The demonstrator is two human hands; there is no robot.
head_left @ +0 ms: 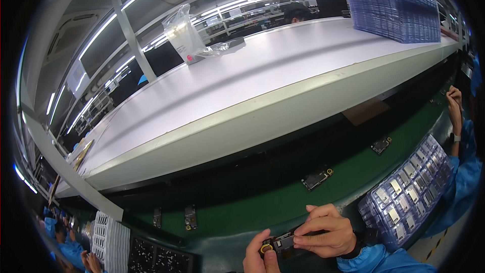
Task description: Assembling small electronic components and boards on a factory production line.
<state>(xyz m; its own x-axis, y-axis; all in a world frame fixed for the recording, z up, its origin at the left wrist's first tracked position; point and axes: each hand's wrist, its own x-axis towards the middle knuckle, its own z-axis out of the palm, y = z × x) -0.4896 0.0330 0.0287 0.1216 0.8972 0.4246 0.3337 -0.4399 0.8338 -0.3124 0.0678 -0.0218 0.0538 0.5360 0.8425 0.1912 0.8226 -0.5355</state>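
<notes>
My left hand (259, 259) and my right hand (327, 232) together hold a small dark circuit board (283, 242) with a yellow ring at its left end, low in the view. The left thumb rests by the ring; the right fingers pinch the board's top edge. Just beyond runs a green conveyor belt (252, 212) carrying more boards: one (317, 178) ahead of my hands, another (380, 145) further right, two (190, 217) to the left. A clear blister tray (406, 192) of several small parts lies right of my right hand.
A long white shelf (242, 91) spans above the belt, holding a clear plastic bag (188, 38) and a stack of blue trays (394, 5). A co-worker's arm in a blue sleeve (457, 121) reaches in at right. White and black trays (121, 245) sit lower left, near other workers.
</notes>
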